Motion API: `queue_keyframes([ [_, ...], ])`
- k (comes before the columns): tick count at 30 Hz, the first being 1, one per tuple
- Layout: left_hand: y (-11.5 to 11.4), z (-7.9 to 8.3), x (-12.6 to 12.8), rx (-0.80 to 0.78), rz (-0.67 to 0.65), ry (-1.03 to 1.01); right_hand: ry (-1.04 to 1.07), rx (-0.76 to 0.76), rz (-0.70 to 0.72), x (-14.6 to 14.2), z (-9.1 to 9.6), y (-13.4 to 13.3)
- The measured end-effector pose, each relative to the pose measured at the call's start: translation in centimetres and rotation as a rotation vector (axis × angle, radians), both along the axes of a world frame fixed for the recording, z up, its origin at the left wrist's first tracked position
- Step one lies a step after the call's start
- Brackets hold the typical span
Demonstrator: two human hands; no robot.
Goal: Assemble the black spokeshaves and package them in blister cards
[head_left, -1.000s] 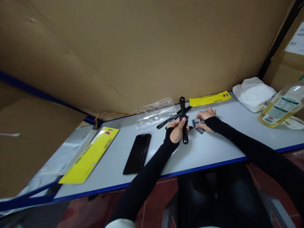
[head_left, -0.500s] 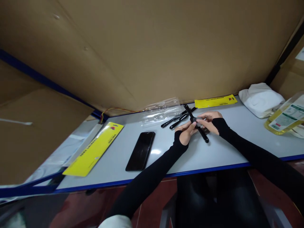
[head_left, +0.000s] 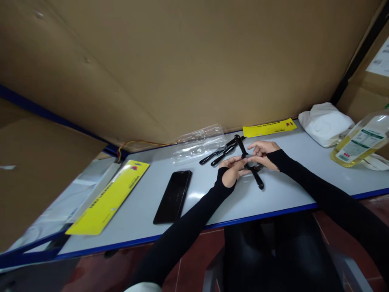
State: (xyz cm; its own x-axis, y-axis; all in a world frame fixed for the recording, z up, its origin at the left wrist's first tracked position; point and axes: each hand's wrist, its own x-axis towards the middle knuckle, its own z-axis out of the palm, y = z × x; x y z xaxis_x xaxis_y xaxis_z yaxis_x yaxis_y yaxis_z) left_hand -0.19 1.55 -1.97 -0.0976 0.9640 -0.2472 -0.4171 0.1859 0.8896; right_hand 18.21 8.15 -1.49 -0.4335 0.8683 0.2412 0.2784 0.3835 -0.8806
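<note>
A long black utensil (head_left: pixel 249 166) is gripped in my left hand (head_left: pixel 232 170), tilted with its lower end towards the table's front. My right hand (head_left: pixel 263 153) pinches a small grey printed card (head_left: pixel 253 157) against the utensil's middle. Both arms wear black sleeves. Two more black utensils (head_left: pixel 219 153) lie on the white table (head_left: pixel 288 190) just behind my hands, next to a clear plastic blister tray (head_left: pixel 199 145).
A black phone (head_left: pixel 173 196) lies left of my hands. One yellow card (head_left: pixel 109 197) lies at the table's left end, another yellow card (head_left: pixel 269 127) at the back. A white cloth bundle (head_left: pixel 325 123) and an oil bottle (head_left: pixel 360 142) sit at the right. Cardboard walls (head_left: pixel 188 61) stand behind.
My right hand lifted the small card off the table and brought it to the utensil. The utensil went from upright to slanted in my left hand.
</note>
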Motion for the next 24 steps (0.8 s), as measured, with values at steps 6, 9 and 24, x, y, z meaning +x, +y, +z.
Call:
queue_keyframes([
  [6, 0.2, -0.1, -0.5, -0.001, 0.011, -0.001, 0.154, -0.031, -0.056, -1.2, 0.7, -1.8],
  [9, 0.3, -0.6, -0.1, 0.068, 0.14, -0.001, 0.157, -0.064, -0.042, -1.3, 0.5, -2.2],
  [24, 0.3, 0.1, 0.3, 0.203, 0.22, 0.016, 0.216, -0.079, -0.054, -2.1, -0.4, -2.6],
])
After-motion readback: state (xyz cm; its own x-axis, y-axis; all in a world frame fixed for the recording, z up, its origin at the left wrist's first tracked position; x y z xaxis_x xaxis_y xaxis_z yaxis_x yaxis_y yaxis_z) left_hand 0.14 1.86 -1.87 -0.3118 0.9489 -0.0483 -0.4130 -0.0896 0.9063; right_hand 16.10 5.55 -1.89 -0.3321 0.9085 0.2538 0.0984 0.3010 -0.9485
